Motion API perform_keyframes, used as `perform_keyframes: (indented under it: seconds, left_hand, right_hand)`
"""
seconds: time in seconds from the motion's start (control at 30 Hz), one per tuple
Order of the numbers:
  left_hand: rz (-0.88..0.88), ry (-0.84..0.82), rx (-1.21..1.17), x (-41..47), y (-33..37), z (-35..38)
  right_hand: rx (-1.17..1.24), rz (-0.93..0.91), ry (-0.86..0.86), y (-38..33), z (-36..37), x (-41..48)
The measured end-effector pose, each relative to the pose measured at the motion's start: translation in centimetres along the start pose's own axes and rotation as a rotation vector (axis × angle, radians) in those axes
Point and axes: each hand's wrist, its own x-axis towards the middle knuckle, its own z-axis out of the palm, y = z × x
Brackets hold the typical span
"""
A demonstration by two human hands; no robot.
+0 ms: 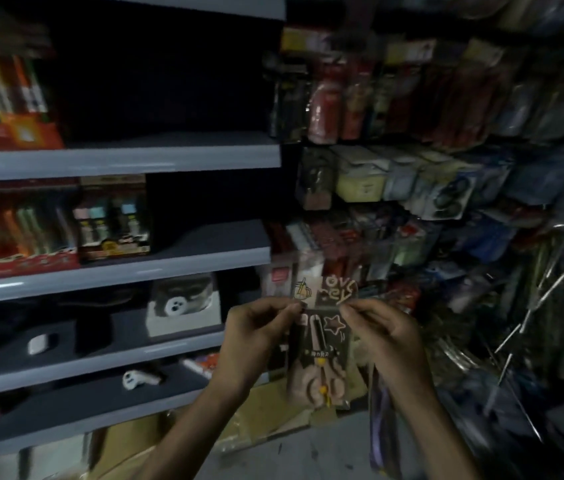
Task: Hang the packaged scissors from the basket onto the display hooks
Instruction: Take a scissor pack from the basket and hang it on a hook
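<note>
While the packaged scissors (322, 358) are in my hands and on no hook, I log this piece as picked up but not hung. The pack is upright in front of me, printed header card up and scissor handles down, level with the lower rows of hanging packages (394, 105) on the display wall. It touches none of them that I can make out. The left hand (259, 337) is closed on the upper left corner of the pack, thumb and fingertips pinching the card edge. The right hand (384, 334) pinches the upper right corner the same way, so both hands carry it by the top. The basket is not in view, so I cannot count what is left to hang. The wall is too dim and blurred for me to tell whether any scissors packs are up there already. To the right, thin bare metal rods slant out of the wall, which I take to be free display hooks (557, 278). They are well apart from the pack. Judgement: what remains for this piece is to find the hang hole in the header, carry it to a free hook and thread it on. The grey shelves (121, 161) on the left play no part.
</note>
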Motion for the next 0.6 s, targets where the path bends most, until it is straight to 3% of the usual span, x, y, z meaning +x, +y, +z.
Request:
perform_keyframes:
  seconds: [0.13,0.3,0.6]
  left_hand:
    - [0.02,-0.03,0.0,3.1,-0.1,4.0]
    - [0.145,-0.025,0.185,7.6,-0.9,6.2]
    - [0.211,-0.039,0.16,17.2,-2.5,7.8]
  right_hand:
    - [0.006,-0.004,0.049,1.3,-3.3,3.9]
    - [-0.009,-0.038,0.108,2.2,-5.5,8.3]
    - [-0.05,-0.035,0.132,4.0,-5.5,16.0]
